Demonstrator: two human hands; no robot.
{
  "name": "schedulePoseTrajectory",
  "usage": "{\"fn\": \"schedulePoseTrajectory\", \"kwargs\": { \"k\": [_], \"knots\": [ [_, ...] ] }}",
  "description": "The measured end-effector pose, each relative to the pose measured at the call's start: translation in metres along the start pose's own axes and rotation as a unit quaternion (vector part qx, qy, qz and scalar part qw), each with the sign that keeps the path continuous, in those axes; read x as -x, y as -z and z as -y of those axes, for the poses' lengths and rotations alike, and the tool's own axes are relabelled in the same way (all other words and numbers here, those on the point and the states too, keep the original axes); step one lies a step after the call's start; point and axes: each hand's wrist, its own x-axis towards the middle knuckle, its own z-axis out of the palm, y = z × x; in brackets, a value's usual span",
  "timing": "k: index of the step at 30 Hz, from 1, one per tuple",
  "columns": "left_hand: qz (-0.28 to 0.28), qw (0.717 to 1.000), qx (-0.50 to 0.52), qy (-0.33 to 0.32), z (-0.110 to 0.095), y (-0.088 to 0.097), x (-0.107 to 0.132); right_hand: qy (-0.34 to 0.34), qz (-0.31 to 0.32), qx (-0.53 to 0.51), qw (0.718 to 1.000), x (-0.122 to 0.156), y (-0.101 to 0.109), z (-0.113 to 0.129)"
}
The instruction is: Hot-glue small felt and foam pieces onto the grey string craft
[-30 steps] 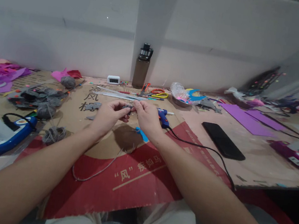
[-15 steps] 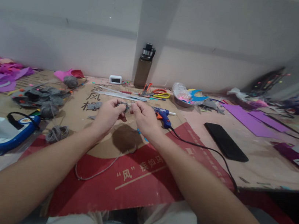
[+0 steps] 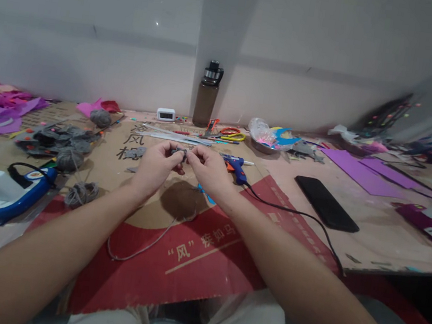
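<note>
Above the cardboard, my left hand (image 3: 159, 164) pinches a small grey fuzzy piece (image 3: 178, 153), which looks like felt or yarn. The fingers of my right hand (image 3: 205, 170) are closed at the piece's right side, their tips meeting those of my left hand. Much of the piece is hidden by my fingers. A blue hot glue gun (image 3: 238, 168) lies just beyond my right hand. Left of my left hand are grey felt scraps (image 3: 136, 153). A loose strand of grey yarn (image 3: 144, 248) curves over the red part of the cardboard sheet (image 3: 199, 283) below my hands.
At left are grey yarn balls (image 3: 69, 160), a pile of grey felt pieces (image 3: 54, 140) and a blue power strip (image 3: 26, 199). Scissors (image 3: 232, 135), a bottle (image 3: 206, 96) and a bowl (image 3: 266, 146) stand or lie behind. A black phone (image 3: 326, 203) lies at right, near the glue gun's cord (image 3: 293, 212).
My right fingertips have moved slightly left, closer to my left hand and the grey piece. The view has shifted a little; the other things lie as before.
</note>
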Motion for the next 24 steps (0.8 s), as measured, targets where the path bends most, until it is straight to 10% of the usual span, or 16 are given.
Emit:
{"fn": "schedulePoseTrajectory", "kwargs": {
  "k": [24],
  "knots": [
    [0.014, 0.998, 0.047, 0.039, -0.0014, 0.0043, -0.0037, 0.042, 0.031, 0.059, 0.997, 0.0041, 0.0054, 0.0069]
  ]
}}
